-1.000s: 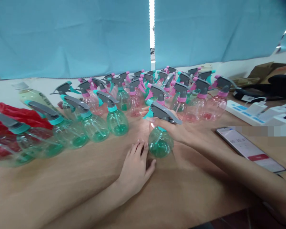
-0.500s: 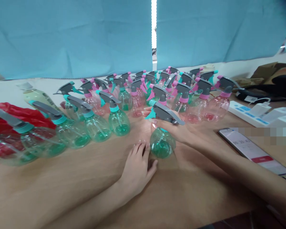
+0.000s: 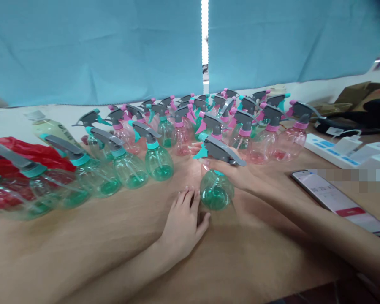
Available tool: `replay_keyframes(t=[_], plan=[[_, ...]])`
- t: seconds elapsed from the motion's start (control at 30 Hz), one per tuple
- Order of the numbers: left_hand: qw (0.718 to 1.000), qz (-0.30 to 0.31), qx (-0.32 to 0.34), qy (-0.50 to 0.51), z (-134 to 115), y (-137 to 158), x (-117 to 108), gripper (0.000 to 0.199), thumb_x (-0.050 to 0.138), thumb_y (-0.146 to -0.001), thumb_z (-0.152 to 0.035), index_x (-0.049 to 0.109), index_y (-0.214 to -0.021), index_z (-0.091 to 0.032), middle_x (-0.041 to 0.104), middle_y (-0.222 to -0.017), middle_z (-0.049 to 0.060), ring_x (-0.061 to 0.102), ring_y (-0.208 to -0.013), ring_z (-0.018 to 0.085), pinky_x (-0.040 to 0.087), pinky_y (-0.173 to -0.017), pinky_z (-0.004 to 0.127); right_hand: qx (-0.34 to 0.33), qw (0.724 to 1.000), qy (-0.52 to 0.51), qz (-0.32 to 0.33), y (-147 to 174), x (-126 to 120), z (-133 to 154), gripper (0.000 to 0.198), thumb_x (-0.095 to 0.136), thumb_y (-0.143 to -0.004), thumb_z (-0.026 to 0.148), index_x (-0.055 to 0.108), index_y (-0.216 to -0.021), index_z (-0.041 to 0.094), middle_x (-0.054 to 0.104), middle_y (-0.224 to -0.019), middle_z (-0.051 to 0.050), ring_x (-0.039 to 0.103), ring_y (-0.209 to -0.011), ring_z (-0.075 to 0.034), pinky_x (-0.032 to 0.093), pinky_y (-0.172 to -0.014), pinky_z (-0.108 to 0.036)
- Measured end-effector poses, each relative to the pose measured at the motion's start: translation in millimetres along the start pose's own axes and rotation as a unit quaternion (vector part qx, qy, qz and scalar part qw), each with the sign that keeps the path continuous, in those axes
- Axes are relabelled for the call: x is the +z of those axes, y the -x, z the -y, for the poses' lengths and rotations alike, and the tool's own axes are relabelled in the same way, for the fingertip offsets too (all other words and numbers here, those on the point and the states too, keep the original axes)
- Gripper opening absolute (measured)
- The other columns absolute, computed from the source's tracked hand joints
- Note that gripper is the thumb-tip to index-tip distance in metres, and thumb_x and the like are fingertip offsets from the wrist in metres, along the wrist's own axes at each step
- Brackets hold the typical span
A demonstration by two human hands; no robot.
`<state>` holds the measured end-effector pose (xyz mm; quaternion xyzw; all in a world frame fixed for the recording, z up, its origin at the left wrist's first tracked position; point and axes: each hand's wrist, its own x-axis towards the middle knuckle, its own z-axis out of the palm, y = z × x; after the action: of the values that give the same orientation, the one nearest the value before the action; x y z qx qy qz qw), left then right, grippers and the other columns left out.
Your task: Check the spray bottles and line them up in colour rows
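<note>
Green spray bottle (image 3: 217, 193), one, near upright on the surface (image 3: 107, 236); right hand (image 3: 233, 172) wrapped around its neck; left hand (image 3: 182, 223) flat just beside its base, empty, fingers extended; change over the last second: practically none, bottle and hands keeping their places; the grasp apparently a steady hold, no release yet.

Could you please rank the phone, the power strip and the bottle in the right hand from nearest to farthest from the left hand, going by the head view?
1. Bottle, just right of the left hand.
2. Phone, farther right.
3. Power strip, right, beyond the phone.
</note>
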<state>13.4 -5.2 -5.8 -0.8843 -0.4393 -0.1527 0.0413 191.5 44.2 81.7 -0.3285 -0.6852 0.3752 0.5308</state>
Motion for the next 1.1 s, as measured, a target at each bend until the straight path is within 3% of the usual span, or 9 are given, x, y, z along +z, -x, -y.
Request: replay_keyframes(t=[0.17, 0.43, 0.6, 0.83, 1.1], plan=[[1.000, 0.007, -0.001, -0.009, -1, 0, 0, 0.042, 0.051, -0.092, -0.034, 0.053, -0.125, -0.008, 0.054, -0.133, 0.021, 0.047, -0.127, 0.036, 0.040, -0.103, 0.052, -0.002, 0.998, 0.064, -0.001, 0, -2, 10, 0.020, 0.063, -0.078, 0.028, 0.067, -0.098, 0.029, 0.067, -0.080, -0.001, 0.062, -0.079, -0.021, 0.051, -0.076, -0.039], [1.000, 0.009, -0.002, -0.010, -2, 0, -1, 0.043, 0.051, -0.092, -0.034, 0.053, -0.124, -0.006, 0.054, -0.133, 0.022, 0.048, -0.126, 0.036, 0.040, -0.103, 0.052, -0.002, 0.998, 0.017, 0.053, -5, 1, 15, 0.029, 0.063, -0.079, 0.044, 0.064, -0.104, 0.029, 0.063, -0.077, 0.001, 0.058, -0.070, -0.017, 0.049, -0.072, -0.034], [1.000, 0.011, -0.002, -0.011, -1, -1, -2, 0.043, 0.052, -0.091, -0.034, 0.053, -0.124, -0.006, 0.054, -0.133, 0.022, 0.048, -0.126, 0.037, 0.039, -0.104, 0.052, 0.013, 0.999, 0.041, 0.034, -4, -2, 20, 0.027, 0.063, -0.076, 0.042, 0.064, -0.099, 0.027, 0.062, -0.076, 0.001, 0.055, -0.067, -0.016, 0.045, -0.068, -0.032], [1.000, 0.015, -0.008, -0.005, -2, -2, -2, 0.042, 0.052, -0.091, -0.034, 0.053, -0.123, -0.007, 0.054, -0.133, 0.022, 0.048, -0.126, 0.036, 0.039, -0.104, 0.052, 0.028, 0.995, 0.089, -0.028, -2, -3, 13, 0.018, 0.061, -0.071, 0.038, 0.051, -0.067, 0.025, 0.047, -0.066, 0.001, 0.046, -0.066, -0.017, 0.040, -0.061, -0.031], [1.000, 0.013, -0.002, -0.016, -2, -1, -2, 0.041, 0.054, -0.091, -0.033, 0.055, -0.122, -0.007, 0.055, -0.132, 0.020, 0.048, -0.126, 0.036, 0.040, -0.104, 0.050, 0.001, 0.995, 0.100, -0.022, 1, -6, 9, 0.014, 0.060, -0.077, 0.033, 0.052, -0.069, 0.025, 0.052, -0.070, 0.000, 0.049, -0.066, -0.017, 0.042, -0.059, -0.029]])
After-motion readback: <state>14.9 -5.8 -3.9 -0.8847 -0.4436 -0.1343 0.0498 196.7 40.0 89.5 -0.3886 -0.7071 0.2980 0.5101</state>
